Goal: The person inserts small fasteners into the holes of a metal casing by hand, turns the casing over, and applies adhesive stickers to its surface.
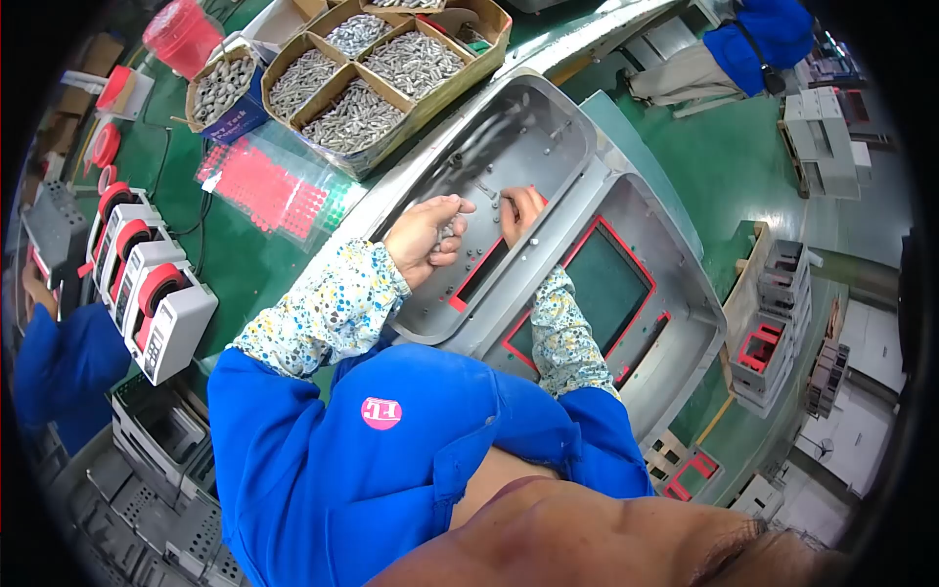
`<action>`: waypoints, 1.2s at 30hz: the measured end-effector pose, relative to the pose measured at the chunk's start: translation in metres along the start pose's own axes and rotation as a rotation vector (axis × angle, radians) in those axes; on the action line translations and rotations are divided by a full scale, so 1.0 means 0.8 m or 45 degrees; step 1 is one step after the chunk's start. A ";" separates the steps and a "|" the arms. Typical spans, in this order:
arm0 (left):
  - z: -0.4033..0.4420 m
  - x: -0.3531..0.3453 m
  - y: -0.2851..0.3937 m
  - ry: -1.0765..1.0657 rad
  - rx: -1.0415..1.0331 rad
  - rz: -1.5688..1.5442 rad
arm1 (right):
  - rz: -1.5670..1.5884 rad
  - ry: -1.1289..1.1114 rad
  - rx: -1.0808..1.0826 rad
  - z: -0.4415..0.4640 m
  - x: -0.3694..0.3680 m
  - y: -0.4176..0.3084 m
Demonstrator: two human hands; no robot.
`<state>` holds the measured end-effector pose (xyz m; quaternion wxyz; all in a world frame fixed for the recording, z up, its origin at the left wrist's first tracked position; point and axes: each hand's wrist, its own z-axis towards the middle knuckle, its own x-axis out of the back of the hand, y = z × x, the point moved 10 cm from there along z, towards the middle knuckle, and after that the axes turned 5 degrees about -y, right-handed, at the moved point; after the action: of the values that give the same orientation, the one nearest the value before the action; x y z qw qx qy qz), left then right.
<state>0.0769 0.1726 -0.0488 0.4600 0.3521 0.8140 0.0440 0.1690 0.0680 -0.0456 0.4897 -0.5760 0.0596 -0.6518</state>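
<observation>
My left hand [427,238] is curled round several small grey metal pieces, held over the near part of a grey metal housing [548,108]. To its right, my right hand [520,214] reaches down into the same housing, its fingers bent near the inner wall; what its fingertips hold, if anything, is too small to make out. Small metal studs stand on the housing floor around both hands. A slot edged in red [458,302] lies just below the hands. Beside it, a second grey housing [675,264] has a large red-edged window under my right forearm.
A divided cardboard box [430,115] of small metal parts stands at the top, beside a smaller box [233,127] and a sheet of red stickers [274,191]. Tape dispensers [161,293] are at the left. One person [729,64] is at upper right, another [68,362] at far left.
</observation>
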 end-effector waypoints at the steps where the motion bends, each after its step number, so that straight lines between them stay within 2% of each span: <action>1: -0.001 0.001 0.001 0.002 -0.008 -0.001 | 0.018 -0.006 -0.001 0.001 -0.001 0.000; 4: -0.001 -0.001 0.000 0.001 0.000 -0.005 | -0.007 -0.013 -0.016 0.001 -0.002 0.002; 7: -0.001 -0.002 0.001 -0.003 -0.006 0.003 | -0.091 0.083 0.091 0.000 0.001 0.001; 10: -0.001 -0.003 0.000 -0.005 0.004 0.014 | -0.066 -0.029 -0.019 0.001 -0.007 0.010; 19: 0.000 -0.007 -0.001 -0.058 0.016 0.057 | -0.166 0.079 0.078 -0.004 0.000 0.002; 20: -0.001 -0.006 0.000 -0.043 0.005 0.044 | -0.181 0.103 0.165 -0.004 -0.001 -0.001; 23: 0.000 -0.006 0.000 -0.064 0.012 0.038 | -0.169 -0.010 0.027 -0.006 -0.006 0.012; 25: -0.001 -0.005 -0.002 -0.012 0.031 0.046 | -0.256 0.058 0.033 -0.009 0.006 0.005; 27: 0.001 -0.004 -0.004 -0.010 0.045 0.031 | -0.147 0.045 -0.089 -0.013 0.000 0.021; 29: 0.004 -0.001 -0.006 -0.061 0.064 0.015 | 0.000 0.114 -0.094 -0.014 -0.003 0.034; 31: 0.005 0.001 -0.005 -0.062 0.048 0.022 | 0.319 0.095 -0.146 -0.016 -0.007 0.042; 32: 0.005 0.003 -0.006 -0.055 0.051 0.017 | -0.071 0.122 -0.039 -0.013 0.013 0.018; 36: 0.005 0.003 -0.006 -0.042 0.071 0.018 | 0.156 0.027 -0.238 -0.022 -0.019 0.056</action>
<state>0.0768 0.1694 -0.0551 0.4631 0.3713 0.8046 0.0188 0.1783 0.0472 -0.0910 0.4721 -0.6076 0.1605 -0.6181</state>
